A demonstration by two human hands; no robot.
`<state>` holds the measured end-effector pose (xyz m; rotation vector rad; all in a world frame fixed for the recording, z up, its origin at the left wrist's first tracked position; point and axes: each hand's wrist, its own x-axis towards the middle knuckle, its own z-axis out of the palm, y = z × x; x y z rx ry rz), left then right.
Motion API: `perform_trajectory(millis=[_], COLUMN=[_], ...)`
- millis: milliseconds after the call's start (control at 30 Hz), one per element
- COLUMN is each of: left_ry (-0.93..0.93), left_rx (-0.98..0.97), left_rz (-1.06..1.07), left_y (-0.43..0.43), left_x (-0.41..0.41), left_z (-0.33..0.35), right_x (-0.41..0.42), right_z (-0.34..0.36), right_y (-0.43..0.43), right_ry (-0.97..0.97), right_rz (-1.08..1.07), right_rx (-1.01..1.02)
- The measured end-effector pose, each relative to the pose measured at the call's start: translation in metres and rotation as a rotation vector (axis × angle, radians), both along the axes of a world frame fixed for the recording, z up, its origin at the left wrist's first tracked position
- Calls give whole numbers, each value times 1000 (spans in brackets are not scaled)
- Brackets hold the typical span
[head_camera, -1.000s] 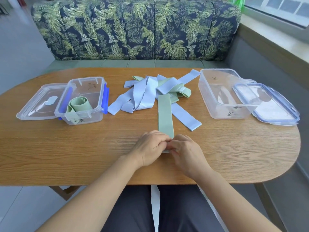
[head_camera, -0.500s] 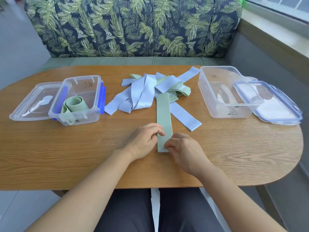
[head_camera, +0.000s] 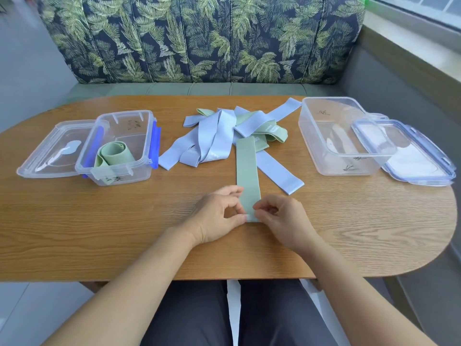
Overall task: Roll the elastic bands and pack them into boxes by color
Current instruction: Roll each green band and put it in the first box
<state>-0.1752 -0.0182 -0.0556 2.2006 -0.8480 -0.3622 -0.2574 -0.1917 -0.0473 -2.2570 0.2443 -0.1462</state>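
Now | wooden table [head_camera: 74,233], leafy sofa [head_camera: 199,38] | left hand [head_camera: 217,218], right hand [head_camera: 287,221] pinch green band [head_camera: 248,176]

Bare left grip [head_camera: 217,216] and right grip [head_camera: 287,221] on bare forearms [head_camera: 139,278], dark charcoal trousers [head_camera: 194,315] across the lap.

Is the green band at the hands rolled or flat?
Flat: the green band lies straight on the table, spread along its whole visible length.

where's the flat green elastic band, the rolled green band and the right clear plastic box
flat green elastic band [head_camera: 248,171], head view, mid strip
rolled green band [head_camera: 116,154], head view, roll's top
right clear plastic box [head_camera: 349,166], head view, front wall
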Motion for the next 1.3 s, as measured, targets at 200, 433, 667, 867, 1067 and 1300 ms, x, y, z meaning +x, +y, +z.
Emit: perform_trajectory(millis=[200, 433, 667, 867, 1067, 1300], left_ry=[-47, -156, -133, -88, -72, -45], left_rx=[20, 20, -46, -9, 43, 26], left_rz=[4, 162, 276, 325, 383, 480], left_y=[-1, 1, -13, -20, -28, -29], left_x=[-3, -20, -36, -32, -27, -39], left_z=[2, 2, -1, 4, 6, 7], right_x=[-6, 3, 7, -3, 0, -6], right_z=[-7, -2, 2, -5, -2, 4], right_y=[-2, -7, -9, -1, 10, 15], right_ry=[-23, 26, 98, 81, 107, 150], right_rz=[-32, 48, 46, -213, -370, -384], right_rx=[21, -36, -34, 197, 293, 306])
